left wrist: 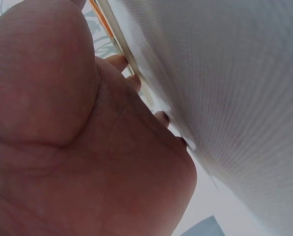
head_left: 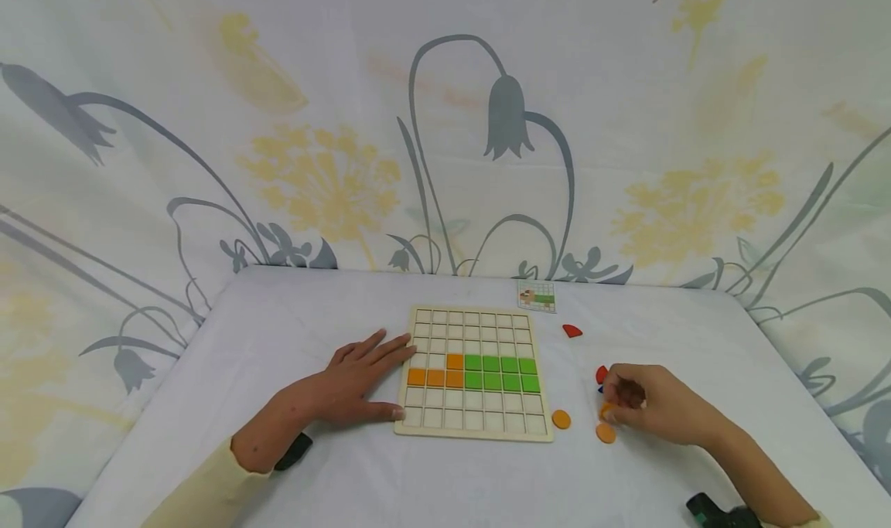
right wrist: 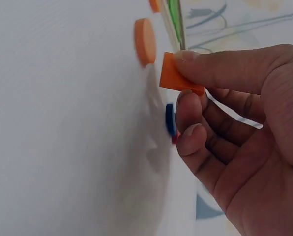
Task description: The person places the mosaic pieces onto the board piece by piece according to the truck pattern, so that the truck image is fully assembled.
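Note:
A pale wooden grid board (head_left: pixel 435 398) lies on the white cloth, with a block of green square tiles (head_left: pixel 491 373) and several orange square tiles (head_left: pixel 435 377) in its cells. My left hand (head_left: pixel 358 381) lies flat with fingers spread, fingertips and thumb at the board's left edge. Right of the board, my right hand (head_left: pixel 657 404) pinches an orange square tile (right wrist: pixel 168 76) between thumb and fingers, just over the cloth. Close by its fingers are an orange disc (head_left: pixel 605 434), a red piece (head_left: pixel 602 373) and a partly hidden blue piece (right wrist: pixel 170 119).
Another orange disc (head_left: pixel 561 419) lies beside the board's lower right corner. Farther back is a red wedge piece (head_left: pixel 572 331). A small picture card (head_left: pixel 537 296) lies behind the board's upper right corner. A flower-patterned curtain (head_left: pixel 452 165) stands along the table's far side.

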`<act>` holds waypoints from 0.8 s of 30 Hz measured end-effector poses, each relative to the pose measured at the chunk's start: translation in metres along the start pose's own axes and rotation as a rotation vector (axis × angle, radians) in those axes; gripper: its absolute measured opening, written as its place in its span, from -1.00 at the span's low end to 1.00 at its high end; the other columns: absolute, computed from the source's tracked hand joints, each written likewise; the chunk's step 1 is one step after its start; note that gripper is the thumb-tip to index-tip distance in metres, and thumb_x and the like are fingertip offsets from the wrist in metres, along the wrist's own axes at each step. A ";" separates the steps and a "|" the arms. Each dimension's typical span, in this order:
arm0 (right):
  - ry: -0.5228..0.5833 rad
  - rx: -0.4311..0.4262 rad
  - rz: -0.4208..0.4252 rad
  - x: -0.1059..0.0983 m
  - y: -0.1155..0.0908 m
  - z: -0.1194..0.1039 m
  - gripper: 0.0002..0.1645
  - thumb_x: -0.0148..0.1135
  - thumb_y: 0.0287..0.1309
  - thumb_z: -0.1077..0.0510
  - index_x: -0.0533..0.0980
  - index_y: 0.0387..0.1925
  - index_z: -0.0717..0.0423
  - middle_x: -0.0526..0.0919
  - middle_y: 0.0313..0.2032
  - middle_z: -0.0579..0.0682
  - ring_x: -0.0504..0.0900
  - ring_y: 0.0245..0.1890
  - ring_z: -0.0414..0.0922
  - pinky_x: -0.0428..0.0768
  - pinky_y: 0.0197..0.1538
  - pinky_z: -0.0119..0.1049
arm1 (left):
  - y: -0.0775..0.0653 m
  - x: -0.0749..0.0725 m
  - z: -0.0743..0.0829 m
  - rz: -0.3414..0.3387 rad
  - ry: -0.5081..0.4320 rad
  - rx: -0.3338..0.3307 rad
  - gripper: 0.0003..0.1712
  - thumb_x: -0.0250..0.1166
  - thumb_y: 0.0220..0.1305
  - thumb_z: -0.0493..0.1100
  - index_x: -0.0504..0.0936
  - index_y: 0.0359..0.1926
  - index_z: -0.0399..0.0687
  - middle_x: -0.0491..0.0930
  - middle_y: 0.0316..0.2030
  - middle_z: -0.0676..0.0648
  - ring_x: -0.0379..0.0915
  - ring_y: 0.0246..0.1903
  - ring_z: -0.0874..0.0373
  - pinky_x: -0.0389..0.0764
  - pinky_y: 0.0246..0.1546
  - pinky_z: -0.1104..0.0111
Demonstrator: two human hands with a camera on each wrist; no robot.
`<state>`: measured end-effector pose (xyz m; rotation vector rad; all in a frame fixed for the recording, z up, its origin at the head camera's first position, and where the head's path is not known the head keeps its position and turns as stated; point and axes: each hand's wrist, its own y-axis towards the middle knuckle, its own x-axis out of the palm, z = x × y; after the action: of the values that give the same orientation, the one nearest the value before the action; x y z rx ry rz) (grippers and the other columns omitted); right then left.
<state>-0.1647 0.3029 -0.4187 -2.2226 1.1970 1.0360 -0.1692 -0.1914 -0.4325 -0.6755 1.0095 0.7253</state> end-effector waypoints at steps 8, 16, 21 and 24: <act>0.039 -0.032 0.078 0.013 0.038 -0.023 -0.75 0.48 0.24 0.33 0.59 -0.26 -0.05 0.61 -0.37 -0.19 0.57 -0.36 -0.22 0.58 -0.27 -0.39 | 0.001 0.000 -0.001 -0.002 -0.003 0.003 0.09 0.32 0.37 0.43 0.06 0.72 0.20 -0.11 0.72 0.09 -0.35 0.69 -0.17 0.02 0.51 -0.23; 0.063 -0.104 0.145 0.037 0.085 -0.045 -0.80 0.44 0.29 0.35 0.62 -0.22 0.02 0.68 -0.28 -0.14 0.61 -0.32 -0.22 0.62 -0.22 -0.36 | 0.003 0.002 -0.003 -0.002 0.004 -0.001 0.11 0.30 0.35 0.48 0.05 0.72 0.24 -0.11 0.71 0.11 -0.35 0.69 -0.15 0.02 0.51 -0.23; 0.103 -0.096 0.182 0.051 0.112 -0.058 -0.84 0.43 0.31 0.35 0.64 -0.21 0.04 0.72 -0.26 -0.09 0.63 -0.32 -0.19 0.64 -0.21 -0.35 | 0.003 0.002 -0.002 -0.005 0.002 -0.004 0.11 0.29 0.36 0.48 0.05 0.72 0.24 -0.11 0.72 0.11 -0.36 0.69 -0.15 0.01 0.52 -0.23; 0.098 -0.085 0.201 0.058 0.128 -0.065 -0.86 0.44 0.32 0.31 0.66 -0.22 0.02 0.72 -0.28 -0.14 0.63 -0.32 -0.19 0.65 -0.18 -0.34 | 0.003 0.001 -0.001 -0.006 0.001 -0.005 0.11 0.30 0.36 0.47 0.05 0.72 0.22 -0.11 0.72 0.10 -0.36 0.69 -0.15 0.01 0.52 -0.23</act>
<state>-0.2240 0.1596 -0.4229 -2.2766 1.4699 1.0826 -0.1715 -0.1903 -0.4343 -0.6827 1.0060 0.7220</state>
